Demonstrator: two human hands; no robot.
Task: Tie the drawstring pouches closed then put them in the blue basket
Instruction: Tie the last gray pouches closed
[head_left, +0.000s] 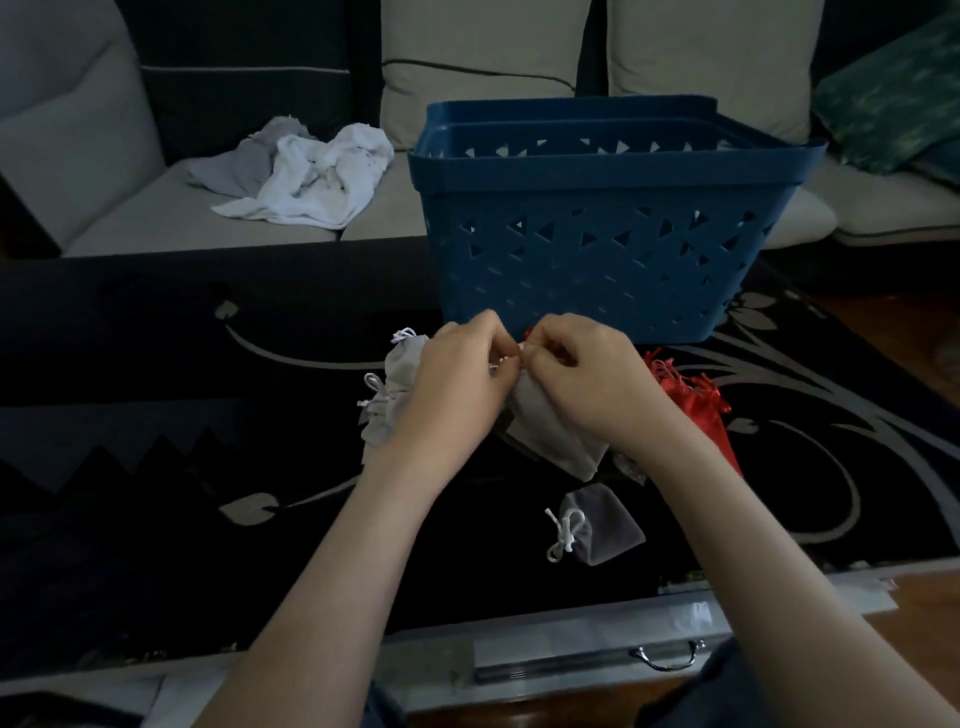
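In front of the basket (613, 249), at its 6 o'clock, your left hand (457, 374) and right hand (587, 379) meet on the pouch (556, 436); fingers (485, 335) curled, both pinching its cord (500, 364) at the mouth; pull both ends evenly, keep the mouth gathered, seat the knot snug.

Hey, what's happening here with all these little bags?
A person is tying a grey pouch shut: the left hand and right hand both pinch its drawstring, right in front of the blue basket. A bow-tied pouch lies nearer the person. More grey pouches wait on the left, red pouches on the right.
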